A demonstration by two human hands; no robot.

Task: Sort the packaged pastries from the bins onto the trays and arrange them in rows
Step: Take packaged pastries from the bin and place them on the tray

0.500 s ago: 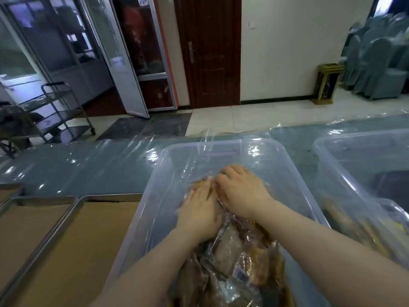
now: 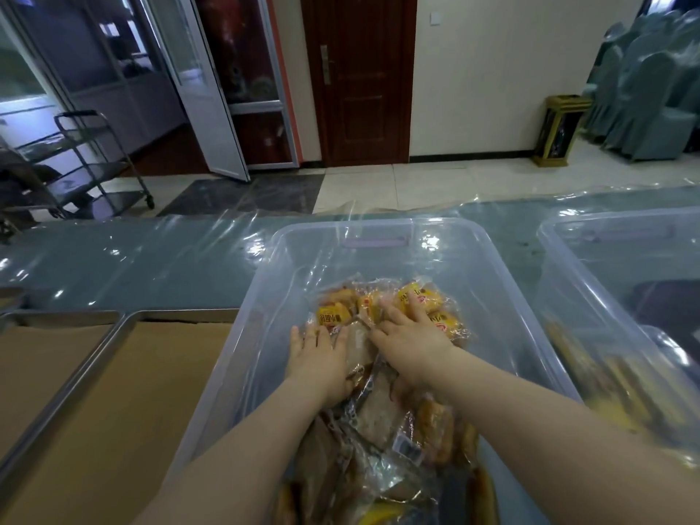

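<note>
Nearest, the heap of packaged pastries (image 2: 378, 430) filled the six-o'clock end of the clear bin (image 2: 492, 282), the wrappers slick and overlapping. On it the left hand (image 2: 322, 361) lay flat, fingers spread on a pale pack. Just beside it at two o'clock, the right hand (image 2: 413, 342) stretched straight fingers over the yellow-labelled packs (image 2: 335, 314). Neither hand gripped anything. A lift from this tangle could drag a neighbouring pack along and drop it short of the paper-lined tray (image 2: 113, 411) at nine o'clock. Hard pressing might crush soft pastry.

The left hand (image 2: 322, 358) and right hand (image 2: 413, 342) lay spread on packaged pastries (image 2: 378, 418) inside a clear bin (image 2: 341, 252); lined trays (image 2: 182, 315) sat at eight o'clock.
</note>
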